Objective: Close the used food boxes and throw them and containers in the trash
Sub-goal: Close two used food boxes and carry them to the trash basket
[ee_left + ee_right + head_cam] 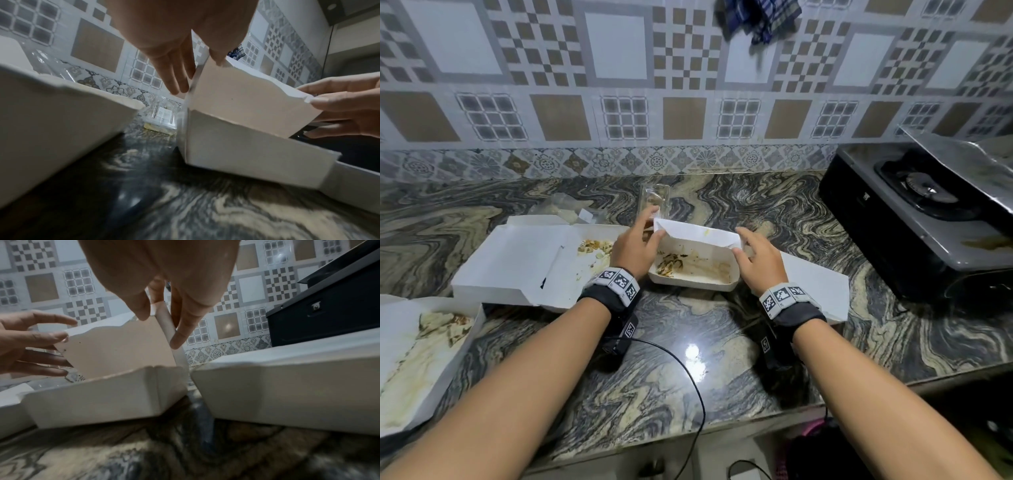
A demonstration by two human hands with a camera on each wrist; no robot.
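Note:
A white food box (pixel 695 274) with leftover scraps sits mid-counter, its lid (pixel 698 234) half raised and tilted toward me. My left hand (pixel 654 224) pinches the lid's left corner and my right hand (pixel 739 241) pinches its right corner. In the left wrist view, the left hand (pixel 197 73) has its thumb on the lid (pixel 242 97) and its fingers behind. The right hand (pixel 162 326) grips the lid's (pixel 117 344) right edge in the right wrist view. A clear plastic container (pixel 654 198) stands just behind the box.
An open soiled box (pixel 517 260) lies to the left, another (pixel 421 342) at the far left edge. A white box (pixel 815 284) rests right of my right wrist. A plastic bag (pixel 565 205) lies at the back. A black stove (pixel 914 205) fills the right side.

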